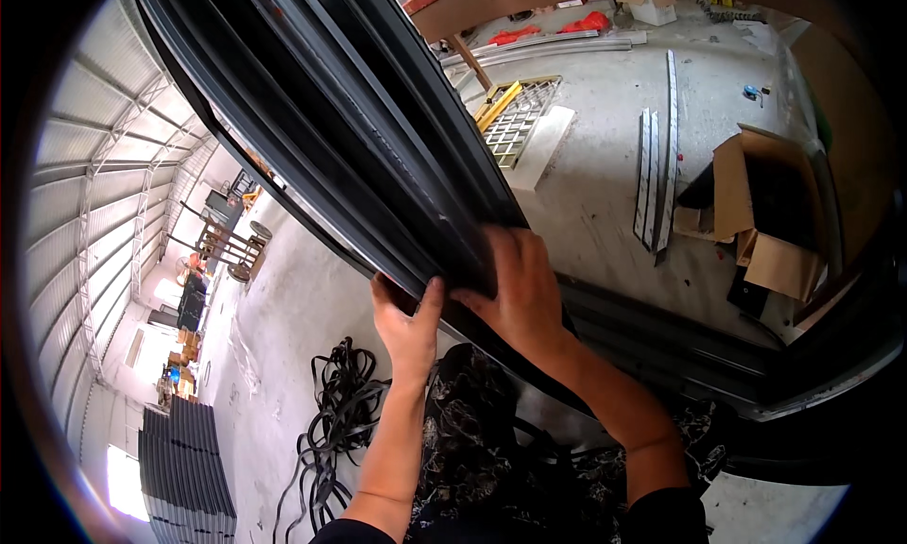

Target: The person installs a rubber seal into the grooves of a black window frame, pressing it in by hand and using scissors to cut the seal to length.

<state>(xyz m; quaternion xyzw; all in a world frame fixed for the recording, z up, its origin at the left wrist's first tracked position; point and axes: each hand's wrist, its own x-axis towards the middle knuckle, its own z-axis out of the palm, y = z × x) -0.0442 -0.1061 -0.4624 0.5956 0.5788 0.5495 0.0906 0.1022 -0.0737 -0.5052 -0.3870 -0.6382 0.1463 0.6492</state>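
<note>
A long dark grey grooved metal frame (350, 119) slants from the top left down to my hands; it looks like a door or window frame. My left hand (408, 331) is closed on its left edge, thumb on the near face and fingers partly hidden round the side. Just to the right, my right hand (520, 289) presses against the grooved face, fingers bent over the profile and thumb pointing toward the left thumb. Its fingertips are partly hidden and slightly blurred. Whether a thin strip lies under them cannot be made out.
Tangled black strips (338, 402) lie on the floor at lower left. A frame side (661, 331) runs off to the right. Beyond it stand an open cardboard box (784, 261), metal bars (669, 157) and a yellow-edged grid (520, 119). Stacked dark profiles (189, 468) sit far left.
</note>
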